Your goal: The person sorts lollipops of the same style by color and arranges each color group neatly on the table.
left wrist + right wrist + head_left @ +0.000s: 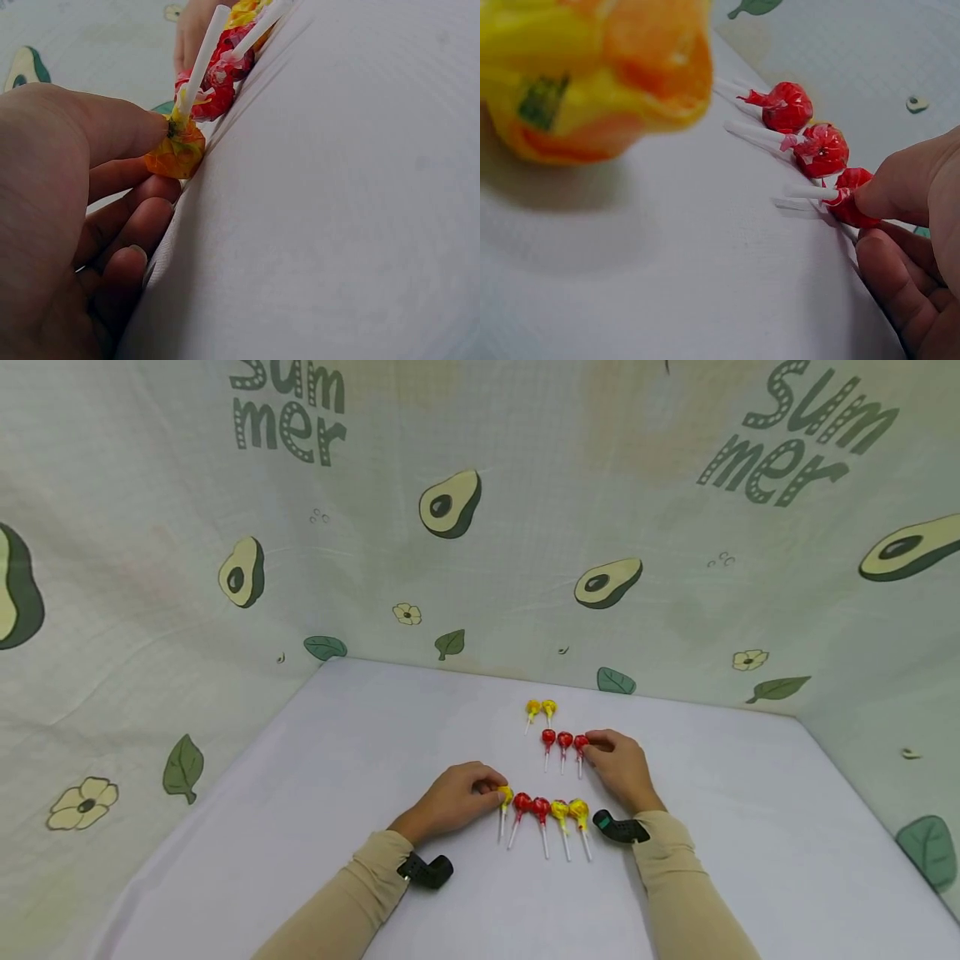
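Note:
My left hand (456,797) pinches a yellow lollipop (180,154) at its wrapped head, thumb on top. That lollipop is at the left end of the front row, and its white stick points toward me. Beside it lie two red lollipops (522,802) and then two yellow lollipops (578,810). Farther back, my right hand (619,768) has thumb and fingers on the head of a red lollipop (850,196). It is the rightmost of three in the middle row, left of which lie two more red lollipops (821,150).
Behind the red row lie two yellow lollipops (550,707), side by side. Everything rests on a white-covered table (315,793). A printed cloth (525,527) with avocados and leaves hangs along the table's back and sides. A black wrist camera (427,870) sits on each wrist.

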Tool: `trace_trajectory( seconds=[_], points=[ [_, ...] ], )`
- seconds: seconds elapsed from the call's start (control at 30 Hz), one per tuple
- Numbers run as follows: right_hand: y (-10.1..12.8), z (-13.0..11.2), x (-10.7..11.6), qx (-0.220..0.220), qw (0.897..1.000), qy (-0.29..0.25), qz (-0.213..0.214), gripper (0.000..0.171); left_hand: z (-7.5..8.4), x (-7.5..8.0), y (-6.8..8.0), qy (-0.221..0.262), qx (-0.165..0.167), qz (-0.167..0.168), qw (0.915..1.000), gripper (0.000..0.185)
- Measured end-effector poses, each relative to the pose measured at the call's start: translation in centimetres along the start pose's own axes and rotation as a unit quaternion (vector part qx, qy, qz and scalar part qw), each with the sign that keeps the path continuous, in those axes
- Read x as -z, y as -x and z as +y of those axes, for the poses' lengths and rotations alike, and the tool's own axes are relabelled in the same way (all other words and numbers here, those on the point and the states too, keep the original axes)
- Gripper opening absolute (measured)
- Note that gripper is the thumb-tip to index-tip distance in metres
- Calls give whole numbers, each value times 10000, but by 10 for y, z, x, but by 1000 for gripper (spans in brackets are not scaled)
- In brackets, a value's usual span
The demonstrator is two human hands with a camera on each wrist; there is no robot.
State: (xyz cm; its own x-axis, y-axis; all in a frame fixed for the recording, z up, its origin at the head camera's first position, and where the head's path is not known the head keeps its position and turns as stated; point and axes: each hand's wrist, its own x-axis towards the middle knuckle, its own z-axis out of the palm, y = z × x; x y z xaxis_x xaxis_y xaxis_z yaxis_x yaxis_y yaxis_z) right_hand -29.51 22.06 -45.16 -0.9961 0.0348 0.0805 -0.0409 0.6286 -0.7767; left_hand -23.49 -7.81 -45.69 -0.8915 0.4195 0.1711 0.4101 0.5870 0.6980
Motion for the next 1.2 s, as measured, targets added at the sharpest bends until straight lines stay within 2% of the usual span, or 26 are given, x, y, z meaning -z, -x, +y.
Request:
trace_trajectory(
  seconds=[0.37, 0.7, 0.9, 1.2],
  points=[
    [-2, 1, -3, 110, 9997, 97, 169, 36, 0, 2, 1, -25, -23, 23, 10000, 17],
    [1, 2, 0, 14, 9996, -10, 273, 35, 3, 2, 1, -16, -54, -3, 10000, 17],
    [10, 0, 3, -141, 9977, -629, 188, 32, 2, 3, 3, 131, 15, -25, 9999, 18],
    [35, -4, 9, -160, 9981, -597, 54, 30, -1, 0, 1, 20, -58, -65, 10000, 20]
  ],
)
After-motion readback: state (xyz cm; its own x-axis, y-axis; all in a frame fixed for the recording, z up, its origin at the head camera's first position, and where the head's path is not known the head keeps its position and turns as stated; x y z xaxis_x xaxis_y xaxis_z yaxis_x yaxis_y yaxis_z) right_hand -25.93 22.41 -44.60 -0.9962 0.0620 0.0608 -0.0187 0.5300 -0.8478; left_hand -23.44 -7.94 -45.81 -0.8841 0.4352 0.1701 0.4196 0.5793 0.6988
